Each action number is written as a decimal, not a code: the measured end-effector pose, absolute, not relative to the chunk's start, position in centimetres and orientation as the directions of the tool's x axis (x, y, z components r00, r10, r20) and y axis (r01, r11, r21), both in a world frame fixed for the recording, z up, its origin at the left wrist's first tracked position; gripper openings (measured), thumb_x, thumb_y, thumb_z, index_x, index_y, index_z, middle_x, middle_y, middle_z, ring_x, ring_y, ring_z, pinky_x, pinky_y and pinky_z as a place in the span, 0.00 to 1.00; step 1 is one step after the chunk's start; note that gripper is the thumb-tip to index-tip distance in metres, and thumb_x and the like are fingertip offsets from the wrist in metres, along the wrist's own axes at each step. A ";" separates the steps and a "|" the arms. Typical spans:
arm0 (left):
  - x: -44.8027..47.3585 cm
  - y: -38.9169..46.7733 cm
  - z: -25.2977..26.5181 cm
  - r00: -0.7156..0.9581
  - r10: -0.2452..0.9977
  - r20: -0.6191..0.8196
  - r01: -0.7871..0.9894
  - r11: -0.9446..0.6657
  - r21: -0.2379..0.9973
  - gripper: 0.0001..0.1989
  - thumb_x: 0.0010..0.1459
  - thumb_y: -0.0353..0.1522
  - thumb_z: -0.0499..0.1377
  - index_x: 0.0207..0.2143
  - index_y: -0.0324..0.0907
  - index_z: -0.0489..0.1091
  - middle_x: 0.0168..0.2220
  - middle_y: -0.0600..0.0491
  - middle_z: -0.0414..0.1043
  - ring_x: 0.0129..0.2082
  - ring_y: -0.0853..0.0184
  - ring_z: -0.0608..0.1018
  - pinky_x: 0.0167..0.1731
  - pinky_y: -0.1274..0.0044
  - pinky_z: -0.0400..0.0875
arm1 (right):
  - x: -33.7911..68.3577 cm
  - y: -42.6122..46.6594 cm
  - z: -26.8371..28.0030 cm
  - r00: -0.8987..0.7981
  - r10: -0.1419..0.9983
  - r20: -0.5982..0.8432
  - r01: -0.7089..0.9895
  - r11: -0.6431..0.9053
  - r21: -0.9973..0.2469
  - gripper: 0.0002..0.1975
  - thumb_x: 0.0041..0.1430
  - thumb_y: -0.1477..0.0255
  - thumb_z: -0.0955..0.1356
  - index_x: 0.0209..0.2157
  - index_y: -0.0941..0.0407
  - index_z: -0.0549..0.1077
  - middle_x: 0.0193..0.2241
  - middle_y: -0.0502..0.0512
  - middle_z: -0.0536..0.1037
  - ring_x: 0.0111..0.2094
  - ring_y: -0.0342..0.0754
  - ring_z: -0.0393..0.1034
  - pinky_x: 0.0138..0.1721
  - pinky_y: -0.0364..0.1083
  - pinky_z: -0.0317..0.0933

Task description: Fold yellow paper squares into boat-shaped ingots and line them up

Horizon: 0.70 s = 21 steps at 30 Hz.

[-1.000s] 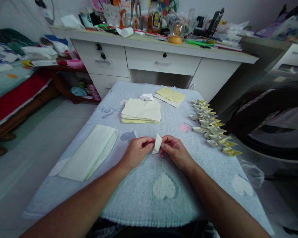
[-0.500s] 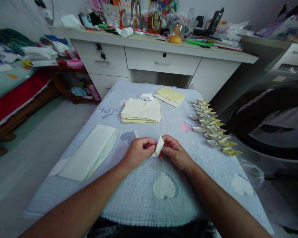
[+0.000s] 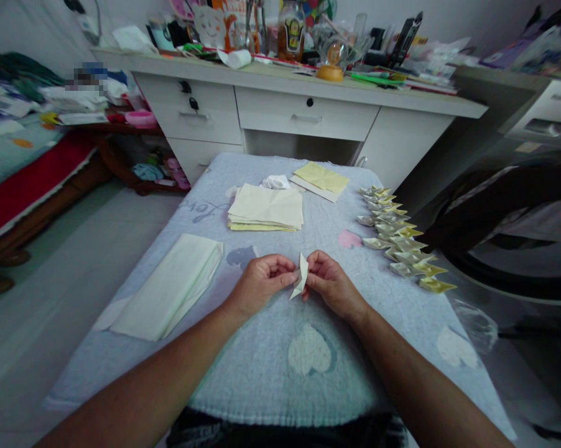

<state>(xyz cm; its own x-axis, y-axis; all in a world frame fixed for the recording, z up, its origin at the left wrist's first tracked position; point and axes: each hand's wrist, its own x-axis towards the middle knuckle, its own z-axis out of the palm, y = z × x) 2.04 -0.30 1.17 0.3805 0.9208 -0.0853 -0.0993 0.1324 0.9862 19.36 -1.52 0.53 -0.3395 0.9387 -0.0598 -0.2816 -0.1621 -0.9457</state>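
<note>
Head view: left hand [image 3: 268, 275] and right hand [image 3: 326, 277] meet over the cloth-covered table [image 3: 262, 373], both pinching one small folded paper [image 3: 303, 277]. Clock centred on that paper; 12 points away from the wearer.
Tear risk: the paper looks thin; an uneven pull toward 9 and 3 could split it along a crease, I judge.
Slip risk: held by fingertips only, so a slack pinch on one side might let the layers spring apart or twist.
Crooked-crease risk: if the two thumbs press out of line, the edges could end up mismatched.
Crush risk: too hard a squeeze could blunt the pointed ends.
Paper's place: between the hands, touched by both, narrow and slanted; one tip toward 12, the other toward 7. Whether the lower tip brushes the cloth, cannot tell.
Left fingers: at 9, thumb and forefinger gripping the paper's edge, the others curled.
Right fingers: at 3, thumb on the near side; far side partly hidden.
Paper boats [image 3: 399, 256]: rows around 2, well apart from the right hand; the nearest, yellow, at 3.
Paper stack [image 3: 266, 208]: at 11, beyond the hands, untouched.
Yellow sheet [image 3: 324, 177]: just past 12, lying over a white one.
</note>
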 end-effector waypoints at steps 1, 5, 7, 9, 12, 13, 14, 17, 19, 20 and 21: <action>2.1 -0.3 1.2 0.381 0.920 -0.096 -0.128 0.155 0.980 0.11 0.48 0.35 0.67 0.33 0.38 0.72 0.26 0.55 0.76 0.24 0.70 0.76 0.28 0.78 0.68 | 19.4 -1.5 0.6 -0.336 0.939 -0.065 -0.274 -0.164 -0.948 0.18 0.51 0.62 0.75 0.31 0.55 0.64 0.22 0.45 0.73 0.20 0.39 0.66 0.22 0.40 0.63; 2.2 -0.1 1.1 0.364 0.926 -0.101 -0.168 0.172 0.971 0.13 0.46 0.35 0.69 0.33 0.38 0.72 0.26 0.55 0.75 0.25 0.72 0.75 0.29 0.79 0.67 | 19.5 -1.5 0.7 -0.336 0.939 -0.068 -0.269 -0.165 -0.949 0.14 0.52 0.63 0.74 0.30 0.57 0.68 0.22 0.47 0.74 0.20 0.39 0.65 0.23 0.39 0.62; 2.1 0.0 1.0 0.365 0.927 -0.089 -0.162 0.157 0.974 0.13 0.47 0.34 0.68 0.34 0.37 0.72 0.27 0.55 0.74 0.26 0.72 0.74 0.29 0.80 0.66 | 19.6 -1.5 0.7 -0.361 0.930 -0.070 -0.292 -0.184 -0.938 0.12 0.53 0.65 0.73 0.31 0.58 0.71 0.23 0.48 0.74 0.21 0.39 0.67 0.25 0.40 0.63; 2.0 0.0 0.9 0.369 0.926 -0.079 -0.152 0.144 0.978 0.13 0.48 0.34 0.68 0.35 0.37 0.72 0.27 0.55 0.74 0.27 0.73 0.74 0.29 0.80 0.65 | 19.7 -1.5 0.7 -0.401 0.912 -0.081 -0.329 -0.226 -0.917 0.10 0.52 0.67 0.73 0.33 0.58 0.74 0.25 0.50 0.75 0.24 0.40 0.68 0.27 0.40 0.64; 1.9 0.1 0.8 0.373 0.925 -0.075 -0.149 0.139 0.979 0.14 0.49 0.34 0.68 0.37 0.37 0.73 0.29 0.54 0.74 0.28 0.72 0.74 0.31 0.79 0.66 | 19.9 -1.5 0.7 -0.453 0.884 -0.114 -0.393 -0.313 -0.865 0.09 0.49 0.70 0.73 0.33 0.59 0.76 0.27 0.52 0.77 0.27 0.42 0.70 0.29 0.41 0.66; 1.9 0.1 0.8 0.369 0.926 -0.075 -0.149 0.139 0.979 0.14 0.49 0.34 0.68 0.37 0.37 0.73 0.29 0.54 0.74 0.29 0.71 0.74 0.32 0.79 0.66 | 20.0 -1.4 0.7 -0.462 0.877 -0.129 -0.406 -0.339 -0.848 0.09 0.49 0.71 0.73 0.33 0.59 0.77 0.28 0.52 0.77 0.27 0.42 0.70 0.29 0.41 0.66; 1.9 0.1 0.8 0.364 0.928 -0.074 -0.150 0.137 0.979 0.14 0.48 0.34 0.68 0.37 0.37 0.73 0.30 0.54 0.74 0.29 0.71 0.74 0.32 0.79 0.67 | 20.0 -1.4 0.7 -0.468 0.872 -0.144 -0.417 -0.362 -0.834 0.09 0.49 0.71 0.74 0.33 0.59 0.77 0.28 0.52 0.77 0.28 0.42 0.70 0.29 0.41 0.66; 1.9 0.2 0.9 0.345 0.937 -0.056 -0.170 0.121 0.978 0.15 0.48 0.34 0.68 0.37 0.38 0.73 0.31 0.53 0.75 0.30 0.70 0.75 0.34 0.78 0.68 | 20.1 -1.5 0.8 -0.482 0.858 -0.179 -0.445 -0.415 -0.793 0.11 0.49 0.70 0.74 0.36 0.58 0.77 0.29 0.52 0.77 0.28 0.41 0.69 0.29 0.41 0.66; 2.0 0.2 0.9 0.347 0.937 -0.043 -0.186 0.114 0.976 0.15 0.47 0.34 0.69 0.37 0.38 0.73 0.32 0.53 0.75 0.31 0.70 0.75 0.35 0.78 0.69 | 20.1 -1.5 0.7 -0.494 0.848 -0.193 -0.463 -0.444 -0.767 0.12 0.49 0.70 0.75 0.37 0.57 0.77 0.30 0.51 0.76 0.28 0.41 0.69 0.29 0.41 0.67; 2.0 0.2 0.9 0.354 0.934 -0.043 -0.192 0.117 0.974 0.15 0.47 0.34 0.69 0.36 0.38 0.73 0.32 0.53 0.75 0.31 0.70 0.75 0.35 0.78 0.69 | 20.1 -1.5 0.7 -0.499 0.843 -0.199 -0.468 -0.455 -0.758 0.13 0.49 0.70 0.75 0.38 0.57 0.77 0.30 0.51 0.76 0.28 0.41 0.69 0.29 0.41 0.67; 2.1 0.2 0.9 0.363 0.931 -0.045 -0.196 0.123 0.973 0.15 0.47 0.34 0.69 0.36 0.38 0.73 0.32 0.53 0.75 0.31 0.70 0.76 0.35 0.78 0.69 | 20.1 -1.5 0.7 -0.505 0.839 -0.203 -0.468 -0.464 -0.752 0.13 0.49 0.70 0.75 0.37 0.57 0.77 0.30 0.51 0.76 0.28 0.40 0.68 0.28 0.40 0.67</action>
<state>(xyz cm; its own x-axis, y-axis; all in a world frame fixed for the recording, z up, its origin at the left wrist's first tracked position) 2.05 0.18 0.90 0.3631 0.9307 -0.0446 -0.1959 0.1230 0.9729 20.08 -1.53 0.71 -0.5052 0.8388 -0.2030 -0.4684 -0.4641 -0.7519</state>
